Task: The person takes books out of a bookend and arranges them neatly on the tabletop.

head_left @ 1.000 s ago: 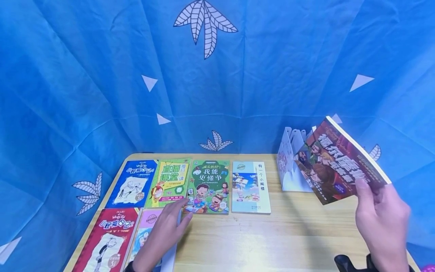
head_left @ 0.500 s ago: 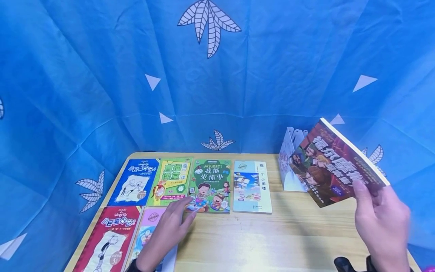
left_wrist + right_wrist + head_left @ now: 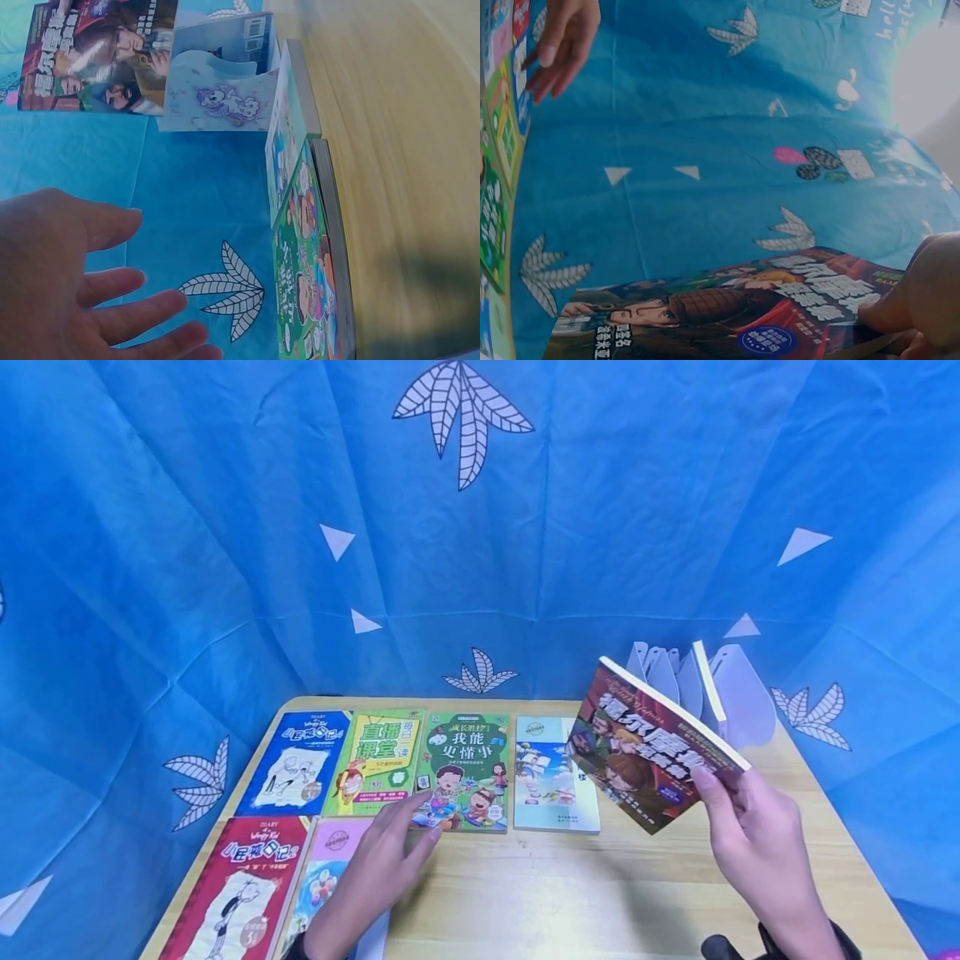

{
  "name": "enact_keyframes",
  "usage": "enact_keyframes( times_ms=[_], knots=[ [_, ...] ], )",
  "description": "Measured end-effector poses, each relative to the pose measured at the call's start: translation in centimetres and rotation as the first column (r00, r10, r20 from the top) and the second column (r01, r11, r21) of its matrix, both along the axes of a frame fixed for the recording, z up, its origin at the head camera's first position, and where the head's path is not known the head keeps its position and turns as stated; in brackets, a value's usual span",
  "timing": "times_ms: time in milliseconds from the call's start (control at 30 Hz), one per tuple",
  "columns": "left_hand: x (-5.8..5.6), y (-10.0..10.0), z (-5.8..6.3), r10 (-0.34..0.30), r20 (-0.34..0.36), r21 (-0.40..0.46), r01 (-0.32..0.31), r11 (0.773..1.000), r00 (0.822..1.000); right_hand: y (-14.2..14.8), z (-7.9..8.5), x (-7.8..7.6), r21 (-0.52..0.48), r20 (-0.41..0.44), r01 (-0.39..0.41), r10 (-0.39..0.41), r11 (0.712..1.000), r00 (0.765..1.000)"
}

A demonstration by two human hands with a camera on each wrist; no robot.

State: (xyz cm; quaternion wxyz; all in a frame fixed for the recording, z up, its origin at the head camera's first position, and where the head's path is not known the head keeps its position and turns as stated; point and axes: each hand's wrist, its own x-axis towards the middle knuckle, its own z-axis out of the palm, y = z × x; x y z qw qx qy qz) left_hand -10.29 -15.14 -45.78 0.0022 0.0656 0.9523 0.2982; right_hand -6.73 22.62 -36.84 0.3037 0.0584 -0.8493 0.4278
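Observation:
My right hand (image 3: 761, 839) pinches a dark red paperback book (image 3: 637, 747) by its lower right corner, thumb on the cover. The book hangs tilted above the table, overlapping the pale blue book (image 3: 551, 785) and the white rack in the head view. In the right wrist view its illustrated cover (image 3: 712, 307) faces the camera. My left hand (image 3: 386, 856) hovers with relaxed, spread fingers over the pink-topped book (image 3: 333, 839), fingertips near the lower edge of the green book (image 3: 465, 760). Nothing lies in its fingers in the left wrist view (image 3: 97, 277).
A white book rack (image 3: 738, 693) with a book (image 3: 708, 681) upright in it stands at the back right. Blue (image 3: 296, 768), yellow-green (image 3: 375, 768) and red (image 3: 240, 885) books lie on the left of the wooden table (image 3: 525, 902). A blue curtain (image 3: 570, 568) surrounds the table.
My right hand has carried the dark red book left, away from the front of the rack, so the upright book in it shows. My left hand has shifted only slightly.

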Motion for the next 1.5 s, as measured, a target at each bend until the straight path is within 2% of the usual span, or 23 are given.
enact_keyframes(
  times_ms=[200, 533, 733, 933, 1033, 1133, 1367, 1500],
  knots=[
    [0.0, 0.2, 0.3, -0.018, -0.056, 0.017, 0.019, 1.0, 0.998, -1.1, -0.6, -0.5, 0.023, -0.028, -0.107, 0.107, 0.994, 0.994],
    [0.0, 0.9, 0.8, -0.012, -0.014, 0.058, 0.013, 0.998, 1.0, -2.7, -1.9, -0.9, 0.084, -0.041, -0.214, 0.218, 0.973, 0.975],
    [0.2, 1.2, 1.1, -0.031, -0.018, 0.151, 0.033, 0.988, 0.999, -3.5, -2.3, -0.8, 0.107, -0.017, -0.271, 0.275, 0.957, 0.961],
    [0.4, 1.5, 1.4, -0.072, -0.021, 0.247, 0.075, 0.966, 0.997, -4.3, -2.8, -0.9, 0.124, -0.022, -0.325, 0.33, 0.937, 0.944],
    [0.3, 1.6, 1.6, -0.095, 0.001, 0.324, 0.09, 0.942, 0.995, -4.6, -3.0, -1.0, 0.131, -0.041, -0.359, 0.367, 0.924, 0.929],
    [0.1, 1.6, 1.7, -0.115, 0.033, 0.414, 0.091, 0.906, 0.993, -4.8, -3.2, -1.0, 0.141, -0.047, -0.39, 0.4, 0.91, 0.915],
    [0.1, 1.4, 2.0, -0.189, 0.068, 0.601, 0.111, 0.792, 0.98, -5.3, -3.5, -0.9, 0.095, 0.028, -0.48, 0.48, 0.872, 0.877],
    [0.2, 1.5, 2.3, -0.212, 0.108, 0.666, 0.088, 0.741, 0.971, -5.6, -3.8, -0.9, 0.058, 0.047, -0.532, 0.53, 0.845, 0.847]
  ],
)
